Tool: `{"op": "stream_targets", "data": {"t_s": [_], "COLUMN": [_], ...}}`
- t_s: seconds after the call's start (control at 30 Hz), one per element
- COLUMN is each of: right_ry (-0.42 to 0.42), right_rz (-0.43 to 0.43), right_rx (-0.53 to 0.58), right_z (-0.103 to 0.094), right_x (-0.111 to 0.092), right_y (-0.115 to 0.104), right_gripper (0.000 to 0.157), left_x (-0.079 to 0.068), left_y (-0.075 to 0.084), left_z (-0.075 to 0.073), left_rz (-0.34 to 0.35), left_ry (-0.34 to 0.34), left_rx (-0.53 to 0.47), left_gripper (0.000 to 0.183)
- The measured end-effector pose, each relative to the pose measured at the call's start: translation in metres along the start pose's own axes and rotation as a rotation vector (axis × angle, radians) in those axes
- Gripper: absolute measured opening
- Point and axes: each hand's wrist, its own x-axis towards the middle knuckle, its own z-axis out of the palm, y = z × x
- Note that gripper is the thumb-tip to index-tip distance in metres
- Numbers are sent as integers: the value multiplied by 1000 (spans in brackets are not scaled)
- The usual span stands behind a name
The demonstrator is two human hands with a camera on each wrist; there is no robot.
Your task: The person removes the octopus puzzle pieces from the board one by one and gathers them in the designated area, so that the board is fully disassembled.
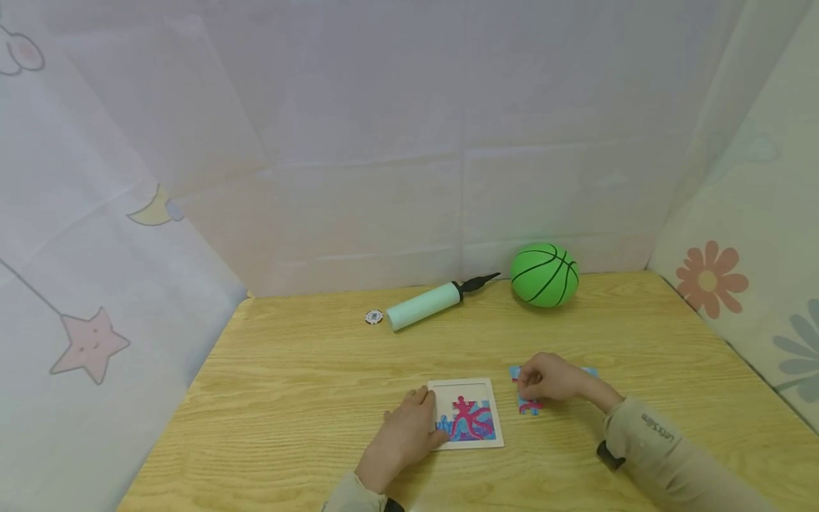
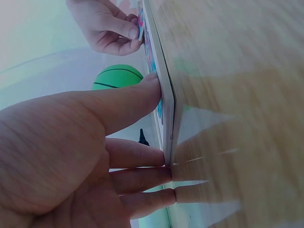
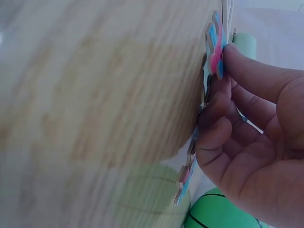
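A white square puzzle frame (image 1: 496, 412) lies on the table, its lower part filled with joined pieces showing a pink octopus (image 1: 472, 421) on blue and purple. My left hand (image 1: 406, 430) rests at the frame's left side. In the left wrist view its thumb (image 2: 149, 92) presses the rim and the straight fingers touch the edge and the tabletop. To the right of the frame, my right hand (image 1: 552, 378) pinches a pink-and-blue puzzle piece (image 3: 218, 52) between thumb and fingers, tilted up from the table. More loose puzzle pieces (image 3: 184, 178) lie under and beside that hand, partly hidden.
Behind the frame lies a mint-green hand pump (image 1: 424, 306) with a black nozzle, a poker chip (image 1: 374, 317) at its left end. A green ball (image 1: 545, 275) with black lines stands near the back cloth. Patterned cloth walls border the wooden table (image 1: 275, 398).
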Motion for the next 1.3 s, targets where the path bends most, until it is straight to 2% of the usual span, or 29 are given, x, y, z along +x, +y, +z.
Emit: {"op": "stream_targets", "data": {"t_s": [0.43,0.67,0.83,1.0,1.1,1.3], "right_ry": [22,15,42,53,48,10], "right_rz": [14,35,54,33,15,43], "right_rx": [-51,15,20,13,15,54], "right_z": [2,1,3,8,12,25], "right_x": [-1,4,12,27,36,52], "right_y": [0,-1,-9,-23,-32,-44], "right_gripper": [9,9,10,9,8,9], "left_x": [-1,0,0,1,1,0], "left_y": [1,0,0,0,0,0], "left_z": [0,0,0,1,1,1], "left_rz": [-3,-9,-8,-5,-6,-5], "left_ry": [2,0,1,6,9,8], "left_rx": [4,1,-4,-7,-5,10], "left_gripper": [67,67,68,68,67,68]}}
